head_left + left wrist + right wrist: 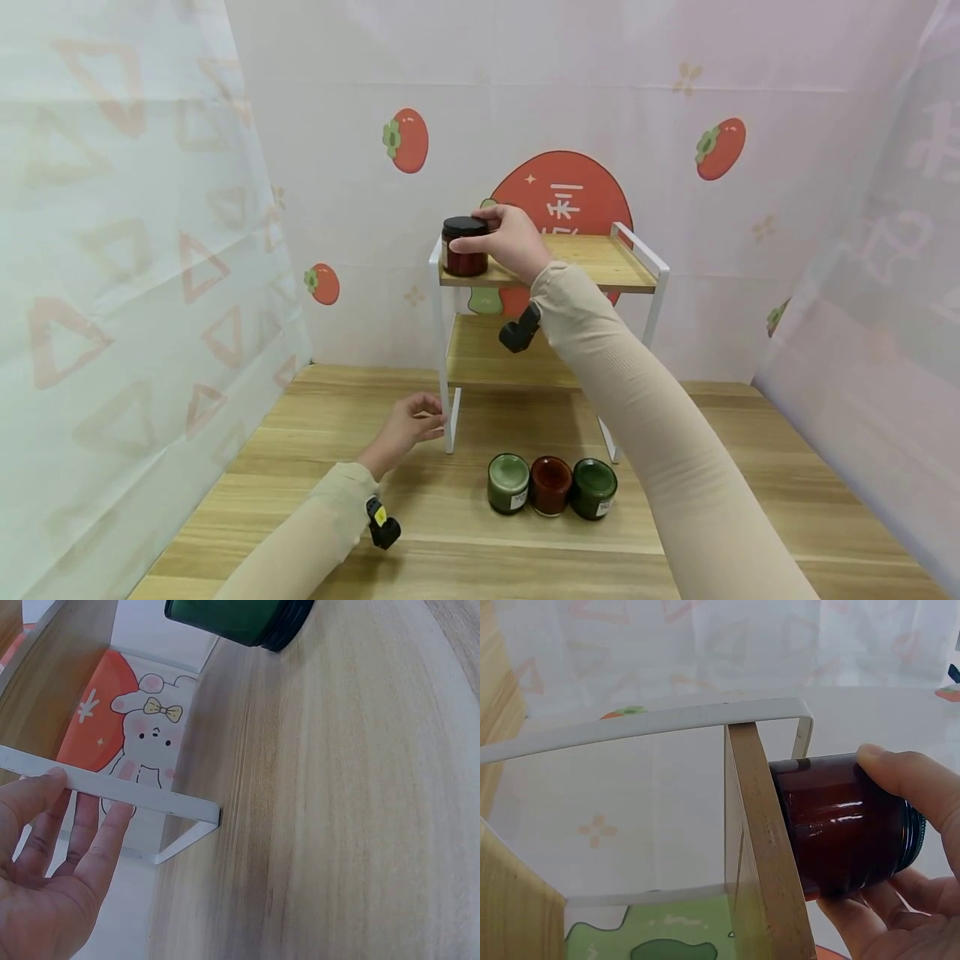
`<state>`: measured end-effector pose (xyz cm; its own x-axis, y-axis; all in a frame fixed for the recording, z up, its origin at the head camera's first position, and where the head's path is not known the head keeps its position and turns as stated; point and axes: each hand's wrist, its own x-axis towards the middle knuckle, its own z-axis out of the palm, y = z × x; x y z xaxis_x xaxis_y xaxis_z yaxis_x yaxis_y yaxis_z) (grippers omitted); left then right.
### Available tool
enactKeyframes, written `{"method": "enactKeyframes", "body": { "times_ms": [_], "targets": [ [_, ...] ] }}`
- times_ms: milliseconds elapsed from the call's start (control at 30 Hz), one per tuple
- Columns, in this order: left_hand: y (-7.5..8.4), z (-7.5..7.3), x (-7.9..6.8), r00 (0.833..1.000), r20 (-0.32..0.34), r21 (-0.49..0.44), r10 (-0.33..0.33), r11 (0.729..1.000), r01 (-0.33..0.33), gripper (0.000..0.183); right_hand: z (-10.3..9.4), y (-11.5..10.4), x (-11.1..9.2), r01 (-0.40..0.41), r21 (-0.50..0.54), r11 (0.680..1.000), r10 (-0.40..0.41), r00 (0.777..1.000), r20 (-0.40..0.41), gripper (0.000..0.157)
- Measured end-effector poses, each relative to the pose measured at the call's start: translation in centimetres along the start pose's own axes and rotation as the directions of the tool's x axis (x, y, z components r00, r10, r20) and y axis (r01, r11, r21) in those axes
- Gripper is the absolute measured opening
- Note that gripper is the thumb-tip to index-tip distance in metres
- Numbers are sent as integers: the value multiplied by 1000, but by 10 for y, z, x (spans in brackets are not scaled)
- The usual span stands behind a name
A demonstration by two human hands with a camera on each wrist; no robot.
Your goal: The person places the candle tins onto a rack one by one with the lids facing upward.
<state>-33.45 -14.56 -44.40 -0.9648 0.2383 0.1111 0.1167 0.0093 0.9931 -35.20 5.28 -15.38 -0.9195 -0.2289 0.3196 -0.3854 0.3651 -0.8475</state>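
My right hand (510, 237) grips a dark red glass jar (465, 260) with a black lid, thumb on one side and fingers on the other. The jar stands on the left end of the top board (600, 258) of a small wooden shelf with a white frame. In the right wrist view the jar's base is right at the board's surface. Low on the left, my left hand (405, 433) holds the shelf's white front leg (142, 796) between thumb and fingertips. Three jars stand in a row before the shelf: light green (508, 483), red (551, 486) and dark green (594, 489).
The shelf's lower board (517, 350) lies beneath the top one. A white rail (641, 248) edges the top board's right end. Printed cloth walls (337, 167) enclose the wooden table (300, 467) at the back and both sides.
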Motion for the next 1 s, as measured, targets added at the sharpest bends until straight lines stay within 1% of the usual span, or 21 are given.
{"method": "enactKeyframes", "body": {
  "times_ms": [333, 633, 833, 1000],
  "targets": [
    [2, 0, 1, 1000, 9, -1, 4, 1000, -4, 17, 0, 1, 1, -23, -14, 1000, 23, 1000, 12, 61],
    [1, -2, 1, 1000, -1, -1, -3, 1000, 3, 17, -1, -2, -1, -28, -27, 999, 31, 995, 91, 78],
    [3, -2, 0, 1000, -12, -9, 2, 1000, -2, 16, -5, -2, -3, 1, -13, 1000, 0, 996, 84, 79],
    [3, -2, 0, 1000, -6, -10, 0, 1000, 0, 16, -13, -2, -8, 27, -8, 1000, -26, 996, 80, 80]
  ]
}}
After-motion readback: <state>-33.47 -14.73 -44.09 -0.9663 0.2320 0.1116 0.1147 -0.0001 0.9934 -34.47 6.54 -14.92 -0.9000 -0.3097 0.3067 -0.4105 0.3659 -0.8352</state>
